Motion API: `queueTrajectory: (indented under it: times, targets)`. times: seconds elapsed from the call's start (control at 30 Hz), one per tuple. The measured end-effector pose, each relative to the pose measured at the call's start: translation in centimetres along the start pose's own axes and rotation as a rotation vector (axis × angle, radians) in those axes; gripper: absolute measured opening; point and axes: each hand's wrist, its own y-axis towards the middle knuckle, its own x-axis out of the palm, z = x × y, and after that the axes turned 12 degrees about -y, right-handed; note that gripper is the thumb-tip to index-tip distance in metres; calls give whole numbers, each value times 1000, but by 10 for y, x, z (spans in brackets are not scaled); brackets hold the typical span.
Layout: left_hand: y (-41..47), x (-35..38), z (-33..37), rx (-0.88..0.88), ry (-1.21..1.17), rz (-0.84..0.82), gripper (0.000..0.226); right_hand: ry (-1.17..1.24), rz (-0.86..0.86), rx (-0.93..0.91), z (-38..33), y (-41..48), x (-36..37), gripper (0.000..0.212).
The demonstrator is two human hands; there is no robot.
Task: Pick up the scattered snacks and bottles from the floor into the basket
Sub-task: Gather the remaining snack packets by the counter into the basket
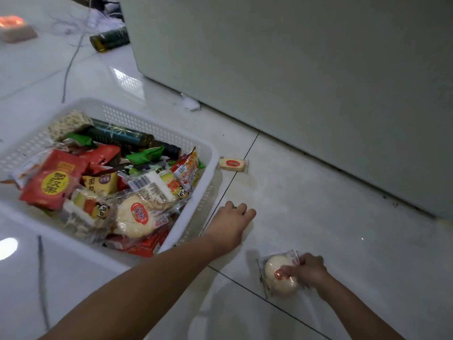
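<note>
A white perforated basket stands on the floor at the left, heaped with snack packets and a dark green bottle. My left hand is just right of the basket, fingers curled over a small green item that is mostly hidden. My right hand grips a wrapped round bun lying on the tiles at the lower right. A small wrapped cracker lies on the floor beside the basket's far right corner. A second green bottle lies on its side at the back.
A large pale cabinet fills the upper right, its base running diagonally along the floor. A scrap of white paper lies at its foot. A pinkish packet sits at the far back left. A thin cable trails across the tiles.
</note>
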Motion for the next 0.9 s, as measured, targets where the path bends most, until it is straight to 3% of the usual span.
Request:
queueTrajectory:
  times: [0.1,0.27,0.37,0.47,0.6,0.7,0.77,0.9]
  targets:
    - [-14,-36,-11,49,-15,185,48,255,-36,-14,-6,-12,-9,25]
    - [-45,-126,-47,9,115,580,29,463,19,-46,-54,-31,-45,19]
    - [-77,-177,-85,-267,126,635,25,524,78,-156,-113,-38,-84,27]
    - [-115,-200,-122,-559,-12,736,22,531,157,-295,-178,-53,-103,26]
    - [-138,-201,-145,-637,-79,743,29,592,115,-459,-262,-80,-89,33]
    - [-136,-203,-155,-692,-66,596,37,645,-31,-514,-312,-105,-67,59]
    - [-132,-206,-160,-723,-106,497,54,624,-109,-564,-334,-122,-53,57]
    - [-126,-217,-172,-674,-58,467,63,429,27,-545,-338,-116,-52,65]
